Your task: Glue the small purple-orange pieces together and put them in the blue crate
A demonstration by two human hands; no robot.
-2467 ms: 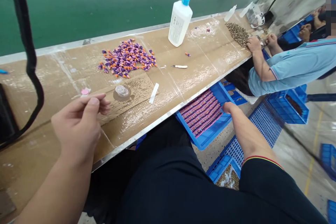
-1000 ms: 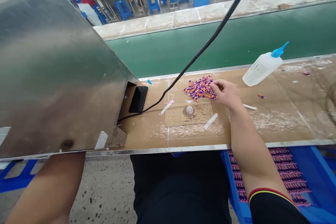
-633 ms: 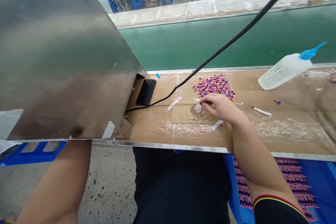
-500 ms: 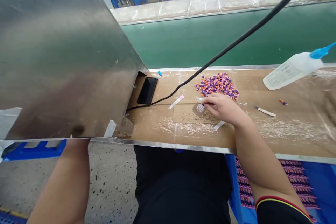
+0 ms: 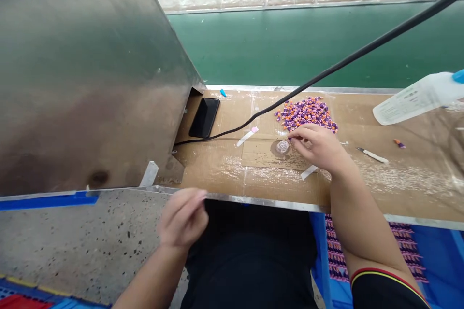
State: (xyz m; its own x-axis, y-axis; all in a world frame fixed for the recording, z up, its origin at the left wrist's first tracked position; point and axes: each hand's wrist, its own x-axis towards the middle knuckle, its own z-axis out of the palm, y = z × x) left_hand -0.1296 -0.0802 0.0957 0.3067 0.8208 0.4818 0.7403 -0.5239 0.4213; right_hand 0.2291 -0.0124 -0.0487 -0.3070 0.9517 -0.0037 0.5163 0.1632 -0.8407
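Note:
My right hand (image 5: 317, 147) is closed in a pinch on a small purple piece (image 5: 290, 139), just right of a small clear round dish (image 5: 282, 147) on a cardboard sheet (image 5: 255, 152). Right behind the hand lies a heap of small purple, pink and orange pieces (image 5: 308, 112). My left hand (image 5: 184, 217) is near the table's front edge, with thumb and fingertips pressed together. Something small and pinkish may be at its fingertips, but blur hides what it is.
A metal housing (image 5: 90, 77) stands at left, beside a black phone (image 5: 204, 117). A black cable (image 5: 304, 86) crosses above the table. A white bottle (image 5: 416, 99) and a knife (image 5: 372, 155) lie at right. Behind runs a green belt (image 5: 290, 43).
My left hand has come out from beneath the metal housing to the table's front edge. My right hand stays pinched by the dish. The view has tilted down slightly.

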